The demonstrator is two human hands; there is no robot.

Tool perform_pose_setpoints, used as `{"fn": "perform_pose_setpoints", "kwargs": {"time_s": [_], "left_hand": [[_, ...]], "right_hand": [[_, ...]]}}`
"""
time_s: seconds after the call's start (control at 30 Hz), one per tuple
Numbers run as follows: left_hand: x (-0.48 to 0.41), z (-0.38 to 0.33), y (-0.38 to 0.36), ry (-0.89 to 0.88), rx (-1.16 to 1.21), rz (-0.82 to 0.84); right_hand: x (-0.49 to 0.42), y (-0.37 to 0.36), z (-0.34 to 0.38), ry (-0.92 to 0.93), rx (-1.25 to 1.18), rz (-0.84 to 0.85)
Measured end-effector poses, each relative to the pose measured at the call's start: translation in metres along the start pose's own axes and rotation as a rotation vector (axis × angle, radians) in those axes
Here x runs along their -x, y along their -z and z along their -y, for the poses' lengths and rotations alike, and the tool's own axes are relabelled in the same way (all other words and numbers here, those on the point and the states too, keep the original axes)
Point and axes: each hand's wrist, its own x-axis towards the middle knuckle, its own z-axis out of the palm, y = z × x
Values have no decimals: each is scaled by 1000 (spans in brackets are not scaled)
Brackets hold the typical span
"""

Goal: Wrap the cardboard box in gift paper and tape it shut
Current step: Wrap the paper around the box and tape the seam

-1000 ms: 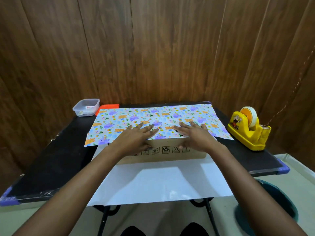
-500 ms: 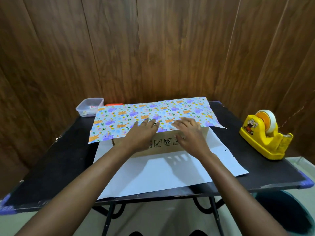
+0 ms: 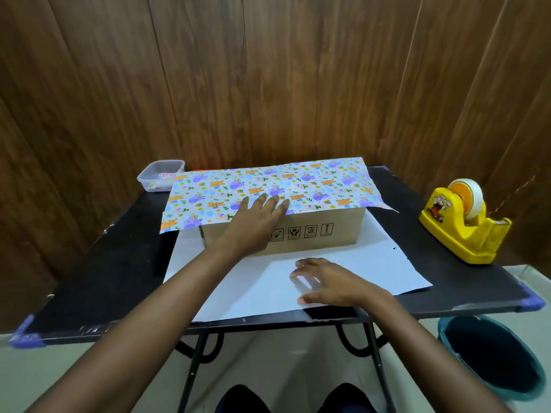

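Off the box top now, the right hand (image 3: 331, 283) has dropped onto the white side of the gift paper (image 3: 372, 263) in front, fingers spread and loosely bent, gripping nothing. On the black table (image 3: 89, 278) the paper's printed flap lies folded over the cardboard box (image 3: 337, 231), which sits mid-table on the sheet. A yellow tape dispenser (image 3: 459, 231) stands well to the right. The left hand (image 3: 253, 222) presses the flap flat, fingers straight.
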Motion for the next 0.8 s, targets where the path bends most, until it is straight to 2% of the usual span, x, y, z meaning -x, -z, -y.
{"fn": "perform_pose_setpoints", "kwargs": {"time_s": [0.2,0.4,0.5,0.63,0.8], "left_hand": [[7,-10,-13,-23,-191,-160],[9,-22,-25,7,-196,-232],[10,-22,-30,9,-208,-271],[9,-25,-36,-1,-217,-330],[7,-26,-38,3,-254,-376]], "right_hand": [[5,12,17,68,233,146],[4,-6,21,244,609,22],[8,-13,22,292,634,-22],[13,-9,25,267,618,38],[9,-10,23,285,682,32]]}}
